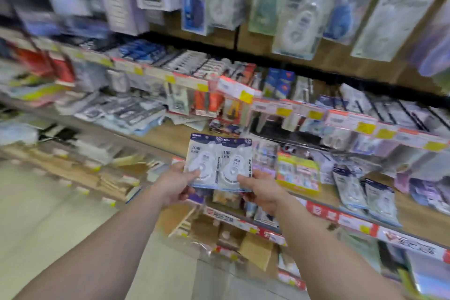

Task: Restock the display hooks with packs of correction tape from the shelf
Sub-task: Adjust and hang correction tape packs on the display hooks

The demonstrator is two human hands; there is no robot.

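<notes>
A wooden shelf [170,137] is carrying loose piles of flat stationery packs [121,112], lying in blurred heaps. Further right, more correction tape packs [365,190] are lying flat on its board. Red and yellow price labels [353,224] are running along its front edge.

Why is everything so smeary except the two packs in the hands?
Head view: the camera was swinging, so the hanging packs up top and the shelf streak with motion blur; the two packs of correction tape, pinched by the left hand and right hand, stay sharper; the wide lens bends the shelf lines.
</notes>
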